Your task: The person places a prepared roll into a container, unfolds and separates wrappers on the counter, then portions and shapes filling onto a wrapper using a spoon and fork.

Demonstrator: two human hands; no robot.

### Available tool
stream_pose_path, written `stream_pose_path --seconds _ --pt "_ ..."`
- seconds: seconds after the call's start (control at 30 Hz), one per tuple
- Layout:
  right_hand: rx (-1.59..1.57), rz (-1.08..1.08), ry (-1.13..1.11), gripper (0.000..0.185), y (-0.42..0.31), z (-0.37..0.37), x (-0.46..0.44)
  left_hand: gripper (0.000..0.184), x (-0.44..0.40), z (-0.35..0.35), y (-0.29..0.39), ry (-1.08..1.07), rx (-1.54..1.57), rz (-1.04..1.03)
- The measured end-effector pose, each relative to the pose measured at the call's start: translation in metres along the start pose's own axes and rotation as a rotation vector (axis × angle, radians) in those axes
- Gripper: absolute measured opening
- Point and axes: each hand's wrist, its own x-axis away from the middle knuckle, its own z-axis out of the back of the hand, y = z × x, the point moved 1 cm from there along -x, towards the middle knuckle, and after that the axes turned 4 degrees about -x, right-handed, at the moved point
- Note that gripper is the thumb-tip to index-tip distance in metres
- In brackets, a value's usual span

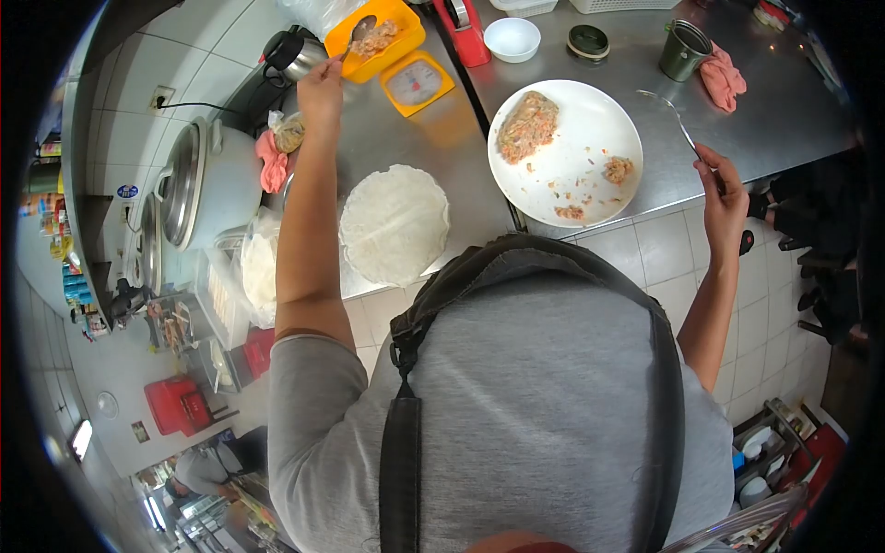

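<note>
At the upper left, my left hand (320,89) is closed on the handle of a spoon (363,29), whose bowl is over filling in a yellow container (403,41). My right hand (724,175) grips a fork (680,120) at the right, its tines pointing up and left. Between my arms is a white plate (599,106) holding a large lump of minced filling (529,126), a smaller lump (618,169) and scattered bits. A round, pale sheet of dough (395,225) lies flat on the metal counter near my left forearm.
A yellow scale (415,83) sits beside the container. Behind the plate are a white bowl (512,40), a dark lid (588,42), a green cup (684,51) and a pink cloth (723,77). A large cooker (217,180) stands left. Another person (205,468) is at lower left.
</note>
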Motion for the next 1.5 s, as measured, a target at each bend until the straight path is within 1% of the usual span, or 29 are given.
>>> stream_pose_path --seconds 0.2,0.33,0.4,0.5,0.57,0.63,0.7,0.73,0.77,0.8,0.83,0.87,0.93,1.07,1.13,1.3,1.37,1.4,1.47,1.5 --pt "-0.039 0.009 -0.014 0.021 0.007 -0.002 -0.004 0.026 0.0 0.004 0.005 0.041 -0.177 -0.117" --pt "-0.087 0.032 -0.05 0.021 0.003 -0.011 -0.01 0.026 0.005 0.007 0.007 0.045 -0.25 -0.102" --pt "-0.095 0.045 -0.061 0.02 0.0 -0.016 -0.012 0.026 0.008 0.009 0.009 0.067 -0.32 -0.152" --pt "-0.064 0.057 -0.083 0.02 -0.007 -0.025 -0.018 0.025 0.013 0.012 0.013 0.064 -0.355 -0.147" --pt "-0.126 0.055 -0.104 0.021 -0.008 -0.035 -0.024 0.026 0.017 0.014 0.017 0.073 -0.353 -0.183" --pt "-0.122 0.079 -0.13 0.021 -0.025 -0.047 -0.033 0.026 0.021 0.017 0.025 0.083 -0.35 -0.22" --pt "-0.116 0.107 -0.154 0.022 -0.048 -0.062 -0.046 0.026 0.022 0.021 0.032 0.108 -0.479 -0.186" --pt "-0.098 0.196 -0.189 0.023 -0.061 -0.072 -0.055 0.026 0.02 0.022 0.031 0.115 -0.478 -0.185" --pt "-0.081 0.286 -0.224 0.024 -0.074 -0.084 -0.064 0.026 0.018 0.024 0.031 0.123 -0.542 -0.225" --pt "-0.033 0.352 -0.225 0.024 -0.086 -0.097 -0.072 0.026 0.015 0.026 0.031 0.131 -0.607 -0.265" --pt "0.015 0.418 -0.225 0.024 -0.098 -0.11 -0.082 0.026 0.014 0.028 0.033 0.141 -0.605 -0.267" --pt "0.014 0.429 -0.222 0.024 -0.107 -0.124 -0.091 0.026 0.014 0.029 0.036 0.141 -0.644 -0.291" --pt "0.146 0.614 -0.198 0.025 -0.122 -0.154 -0.109 0.025 0.014 0.032 0.042 0.157 -0.68 -0.321" --pt "0.202 0.717 -0.19 0.024 -0.14 -0.205 -0.138 0.024 0.013 0.043 0.045 0.181 -0.724 -0.358" --pt "0.284 0.806 -0.201 0.022 -0.146 -0.225 -0.148 0.024 0.015 0.047 0.045 0.145 -0.762 -0.372" --pt "0.389 0.823 -0.313 0.028 -0.162 -0.263 -0.155 0.025 0.017 0.045 0.042 0.083 -0.858 -0.339" --pt "0.403 0.909 -0.349 0.031 -0.171 -0.277 -0.153 0.025 0.016 0.044 0.04 0.063 -0.887 -0.339" --pt "0.403 0.911 -0.351 0.031 -0.173 -0.284 -0.154 0.024 0.016 0.043 0.04 0.04 -0.903 -0.327" --pt "0.461 1.066 -0.289 0.03 -0.177 -0.296 -0.154 0.024 0.017 0.042 0.038 0.014 -0.919 -0.313" --pt "0.461 1.066 -0.292 0.03 -0.18 -0.299 -0.155 0.024 0.018 0.042 0.04 0.009 -0.907 -0.315"
